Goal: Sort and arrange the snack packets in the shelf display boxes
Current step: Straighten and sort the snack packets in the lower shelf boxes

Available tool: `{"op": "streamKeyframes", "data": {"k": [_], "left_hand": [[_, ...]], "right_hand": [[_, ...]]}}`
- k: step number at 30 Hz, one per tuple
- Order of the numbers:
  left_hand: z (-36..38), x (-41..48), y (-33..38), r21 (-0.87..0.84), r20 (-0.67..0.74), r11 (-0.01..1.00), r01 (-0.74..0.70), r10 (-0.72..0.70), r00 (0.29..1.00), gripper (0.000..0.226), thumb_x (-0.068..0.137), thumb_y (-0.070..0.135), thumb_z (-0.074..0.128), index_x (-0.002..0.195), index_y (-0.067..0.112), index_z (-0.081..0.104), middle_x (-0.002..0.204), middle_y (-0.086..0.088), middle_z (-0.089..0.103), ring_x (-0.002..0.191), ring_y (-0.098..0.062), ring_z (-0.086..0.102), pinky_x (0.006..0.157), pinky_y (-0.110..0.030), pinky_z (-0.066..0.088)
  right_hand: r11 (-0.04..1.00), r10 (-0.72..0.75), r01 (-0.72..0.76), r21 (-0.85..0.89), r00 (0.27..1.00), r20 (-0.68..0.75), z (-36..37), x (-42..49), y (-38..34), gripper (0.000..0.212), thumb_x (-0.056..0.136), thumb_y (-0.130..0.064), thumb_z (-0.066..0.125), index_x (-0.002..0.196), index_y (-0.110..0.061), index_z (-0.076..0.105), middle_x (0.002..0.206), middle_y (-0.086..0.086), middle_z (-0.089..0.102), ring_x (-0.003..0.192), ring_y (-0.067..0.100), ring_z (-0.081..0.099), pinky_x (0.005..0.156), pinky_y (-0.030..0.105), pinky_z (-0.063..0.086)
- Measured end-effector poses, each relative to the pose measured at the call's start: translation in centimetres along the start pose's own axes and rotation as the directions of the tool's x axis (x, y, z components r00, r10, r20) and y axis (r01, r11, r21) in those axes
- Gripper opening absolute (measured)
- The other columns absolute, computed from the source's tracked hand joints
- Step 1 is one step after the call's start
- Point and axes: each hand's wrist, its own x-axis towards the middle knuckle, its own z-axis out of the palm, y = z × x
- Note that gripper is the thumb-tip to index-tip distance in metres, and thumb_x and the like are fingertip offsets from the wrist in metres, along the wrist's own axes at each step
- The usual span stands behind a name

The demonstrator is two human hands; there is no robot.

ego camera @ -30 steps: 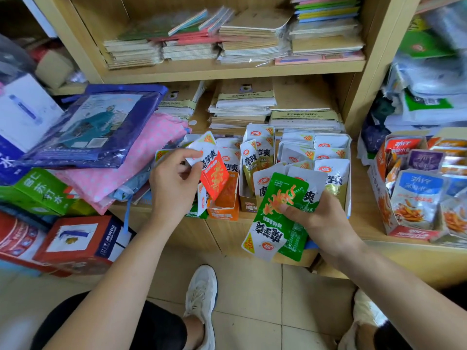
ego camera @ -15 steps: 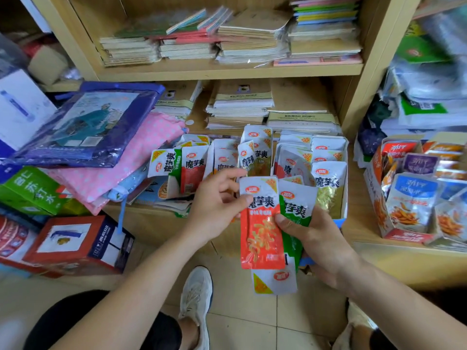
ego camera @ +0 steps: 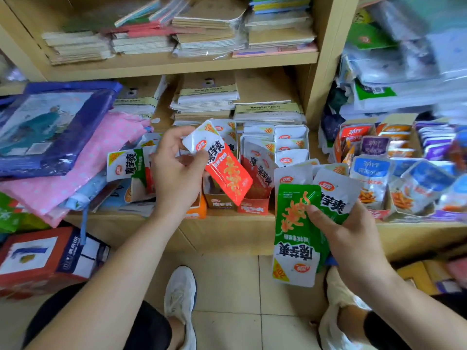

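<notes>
Fingers of left hand tight on red packet top; right hand curled around green packets.

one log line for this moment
left hand: holds red packet near display boxes | right hand: holds green packets | step: sorting

Left hand pinches red packet, right hand grips green packets
</notes>
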Motion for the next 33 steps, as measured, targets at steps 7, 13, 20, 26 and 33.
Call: {"op": "streamKeyframes", "data": {"k": [7, 13, 20, 26, 33], "left_hand": [[3.6, -1.5, -1.5, 0.364, 0.058, 0.877, -0.312, 0.314, 0.948, 0.038, 0.086, 0.008, 0.07, 0.12, 0.018, 0.056, 0.104, 0.004, 0.068, 0.076, -0.009, 0.066, 0.068, -0.027, 0.055], [5.2, -2.8, -2.5, 0.432, 0.503, 0.875, -0.219, -0.032, 0.864, 0.052, 0.09, 0.03, 0.073, 0.14, 0.027, 0.057, 0.091, 0.018, 0.071, 0.077, 0.001, 0.068, 0.076, -0.02, 0.058], [-1.2, 1.7, -2.4, 0.606, 0.258, 0.702, -0.374, 0.271, 0.927, 0.037, 0.089, 0.012, 0.064, 0.124, 0.021, 0.07, 0.098, 0.009, 0.073, 0.093, -0.014, 0.065, 0.083, -0.026, 0.051], [-3.2, 6.0, -6.2, 0.852, 0.454, 0.372, -0.368, -0.173, 0.874, 0.058, 0.098, 0.035, 0.056, 0.153, 0.027, 0.038, 0.155, 0.004, 0.044, 0.14, -0.026, 0.028, 0.111, -0.047, 0.027], [-4.0, 6.4, -6.6, 0.88, 0.458, 0.262, -0.396, -0.247, 0.854, 0.068, 0.095, 0.044, 0.053, 0.155, 0.041, 0.022, 0.149, 0.007, 0.042, 0.13, -0.027, 0.027, 0.1, -0.046, 0.025]], "right_hand": [[0.999, 0.0, 0.002, 0.034, 0.999, -0.045, -1.3, 0.2, -0.2, 0.018, 0.091, -0.003, 0.067, 0.108, -0.01, 0.063, 0.1, 0.009, 0.077, 0.09, 0.029, 0.076, 0.079, 0.057, 0.06], [0.999, -0.053, 0.053, -0.008, 0.998, -0.038, -0.7, 0.2, 0.2, 0.025, 0.09, -0.005, 0.07, 0.113, -0.008, 0.061, 0.104, 0.01, 0.076, 0.094, 0.029, 0.075, 0.08, 0.057, 0.059], [0.98, -0.195, 0.196, -0.04, 0.98, 0.029, 1.7, -0.7, -0.2, 0.03, 0.09, -0.007, 0.07, 0.118, -0.009, 0.058, 0.108, 0.004, 0.074, 0.102, 0.021, 0.072, 0.085, 0.05, 0.06], [0.984, -0.166, 0.172, -0.051, 0.981, 0.103, 5.1, -0.6, 0.5, 0.026, 0.088, -0.003, 0.071, 0.11, -0.012, 0.06, 0.101, -0.005, 0.076, 0.094, 0.011, 0.073, 0.073, 0.026, 0.06], [0.986, -0.105, 0.121, -0.119, 0.986, 0.132, 7.2, 0.1, 1.5, 0.028, 0.089, -0.008, 0.073, 0.113, -0.012, 0.06, 0.101, -0.002, 0.076, 0.093, 0.013, 0.074, 0.075, 0.035, 0.063]]}}
